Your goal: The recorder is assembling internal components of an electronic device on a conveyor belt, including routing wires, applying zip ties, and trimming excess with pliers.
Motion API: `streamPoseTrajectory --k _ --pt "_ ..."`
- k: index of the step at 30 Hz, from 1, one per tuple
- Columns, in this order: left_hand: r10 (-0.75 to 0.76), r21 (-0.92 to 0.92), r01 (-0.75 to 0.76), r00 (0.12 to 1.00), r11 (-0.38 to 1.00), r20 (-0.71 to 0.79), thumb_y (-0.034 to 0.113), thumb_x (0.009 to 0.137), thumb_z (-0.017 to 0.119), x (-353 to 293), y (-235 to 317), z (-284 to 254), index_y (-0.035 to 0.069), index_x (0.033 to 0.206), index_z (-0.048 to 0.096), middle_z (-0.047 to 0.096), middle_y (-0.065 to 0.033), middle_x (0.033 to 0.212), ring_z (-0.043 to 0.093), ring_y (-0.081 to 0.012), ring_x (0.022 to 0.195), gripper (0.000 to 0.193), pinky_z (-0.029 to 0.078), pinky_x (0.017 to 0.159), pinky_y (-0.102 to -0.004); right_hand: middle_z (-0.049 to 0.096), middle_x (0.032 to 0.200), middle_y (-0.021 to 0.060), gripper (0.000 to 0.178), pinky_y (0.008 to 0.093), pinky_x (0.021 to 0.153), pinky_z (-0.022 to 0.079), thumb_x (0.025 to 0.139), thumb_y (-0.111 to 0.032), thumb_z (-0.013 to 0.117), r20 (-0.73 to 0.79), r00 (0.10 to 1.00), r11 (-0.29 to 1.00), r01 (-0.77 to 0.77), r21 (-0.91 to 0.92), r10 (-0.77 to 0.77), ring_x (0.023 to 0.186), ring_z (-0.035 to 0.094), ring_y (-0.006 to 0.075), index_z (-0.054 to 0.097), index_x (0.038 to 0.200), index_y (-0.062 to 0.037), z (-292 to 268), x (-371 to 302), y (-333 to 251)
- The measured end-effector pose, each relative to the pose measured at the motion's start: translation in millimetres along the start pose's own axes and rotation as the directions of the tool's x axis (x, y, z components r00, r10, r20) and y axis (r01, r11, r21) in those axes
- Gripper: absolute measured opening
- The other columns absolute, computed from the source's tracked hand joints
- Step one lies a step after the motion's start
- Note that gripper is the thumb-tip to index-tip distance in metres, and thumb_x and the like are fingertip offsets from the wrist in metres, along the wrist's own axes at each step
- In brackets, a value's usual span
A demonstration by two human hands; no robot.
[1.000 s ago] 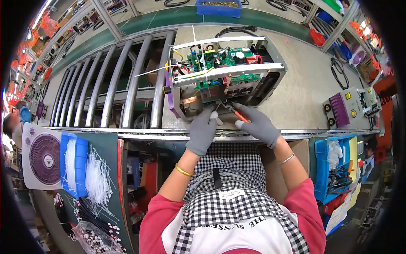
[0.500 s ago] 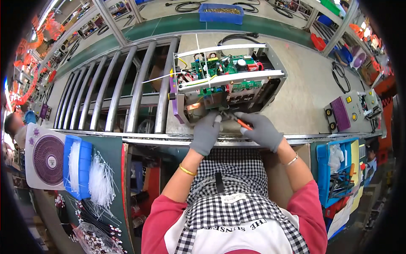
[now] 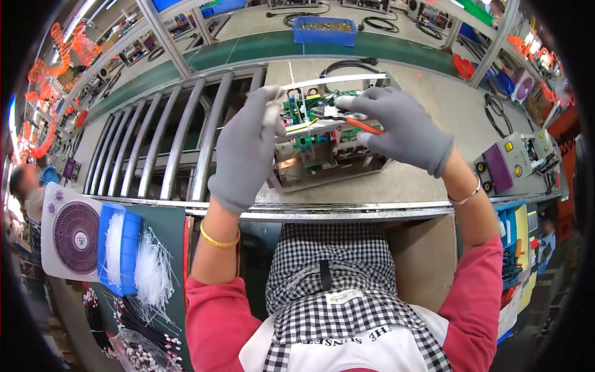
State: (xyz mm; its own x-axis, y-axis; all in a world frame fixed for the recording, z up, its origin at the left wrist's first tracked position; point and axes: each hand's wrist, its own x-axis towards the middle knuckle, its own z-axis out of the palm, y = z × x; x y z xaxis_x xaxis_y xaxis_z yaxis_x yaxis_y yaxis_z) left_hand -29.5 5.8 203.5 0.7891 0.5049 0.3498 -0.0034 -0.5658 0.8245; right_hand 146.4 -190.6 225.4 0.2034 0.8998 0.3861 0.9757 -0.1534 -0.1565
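On the bench is an open-framed machine with green circuit boards, wires and pale metal rails across its top. My left hand, in a grey glove, is at the machine's left end with its fingers curled in. Its fingertips are slightly blurred, and what lies between them is hidden. In my gloved right hand is a pair of orange-handled pliers, held over the boards and pointing left. A yellow-green wire runs along the near rail, and a white cable tie stands up behind the boards.
Metal rollers adjoin the bench on the left. Another unit with a purple panel stands at the right. Lower left are a blue bin, loose white cable ties and a purple-grilled fan. A black cable lies behind the machine.
Both hands have risen from the machine's near lower side to above its top, the left going left and the right going right with the pliers. The machine appears turned slightly.
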Motion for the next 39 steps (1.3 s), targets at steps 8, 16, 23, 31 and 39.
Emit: streamPoseTrajectory --k 8,16,23,31,39 --pt "0.048 0.217 -0.139 0.924 0.966 0.379 0.019 0.101 0.052 49.5 -10.2 7.2 0.003 0.116 0.063 0.060 -0.0063 0.074 0.056 -0.0119 0.065 0.024 0.047 0.064 -0.0295 0.064 0.097 0.0139 0.049 0.0428 0.075 0.051 0.079 -0.018 0.072 0.180 0.983 0.994 0.000 -0.113 0.020 0.085 0.063 0.0333 0.066 0.127 -0.0217 4.1 20.8 -1.5" --pt "0.143 0.210 -0.191 0.965 0.959 0.222 0.016 0.098 0.052 34.5 0.0 0.2 0.008 0.108 0.060 0.066 -0.0141 0.080 0.066 -0.0313 0.075 0.015 0.050 0.070 -0.0429 0.064 0.091 0.0105 0.043 0.0431 0.068 0.053 0.081 -0.019 0.069 0.163 0.986 0.962 0.064 -0.266 -0.021 0.082 0.066 0.0307 0.068 0.123 -0.0289 4.3 22.1 -5.1" --pt "0.209 -0.351 -0.346 0.904 0.870 -0.373 0.017 0.103 0.043 33.8 -0.7 -58.2 -0.002 0.105 0.061 0.065 -0.0073 0.082 0.049 -0.0050 0.048 0.026 0.043 0.048 -0.0204 0.064 0.095 0.0058 0.042 0.0411 0.081 0.050 0.076 -0.028 0.078 0.025 0.966 0.914 0.250 -0.321 -0.256 0.095 0.062 0.0271 0.068 0.118 -0.0256 8.4 52.6 -3.8" --pt "0.122 -0.126 -0.113 0.990 0.986 0.067 0.017 0.102 0.048 16.7 -44.6 -56.7 0.001 0.125 0.057 0.066 -0.0090 0.098 0.059 -0.0093 0.060 0.030 0.050 0.055 -0.0202 0.064 0.096 0.0048 0.045 0.0406 0.084 0.048 0.073 -0.036 0.082 0.106 0.945 0.868 0.326 -0.373 -0.309 0.098 0.061 0.0262 0.069 0.115 -0.0253 20.1 77.9 -10.1" --pt "0.393 0.037 -0.418 0.878 0.908 0.272 0.014 0.099 0.054 46.6 -39.4 -38.1 0.003 0.116 0.061 0.061 -0.0084 0.080 0.062 -0.0161 0.069 0.021 0.051 0.067 -0.0294 0.063 0.088 0.0119 0.046 0.0424 0.072 0.049 0.076 -0.032 0.080 0.265 0.957 0.977 0.157 -0.145 -0.115 0.082 0.063 0.0327 0.070 0.119 -0.0212 20.3 79.9 -6.1"
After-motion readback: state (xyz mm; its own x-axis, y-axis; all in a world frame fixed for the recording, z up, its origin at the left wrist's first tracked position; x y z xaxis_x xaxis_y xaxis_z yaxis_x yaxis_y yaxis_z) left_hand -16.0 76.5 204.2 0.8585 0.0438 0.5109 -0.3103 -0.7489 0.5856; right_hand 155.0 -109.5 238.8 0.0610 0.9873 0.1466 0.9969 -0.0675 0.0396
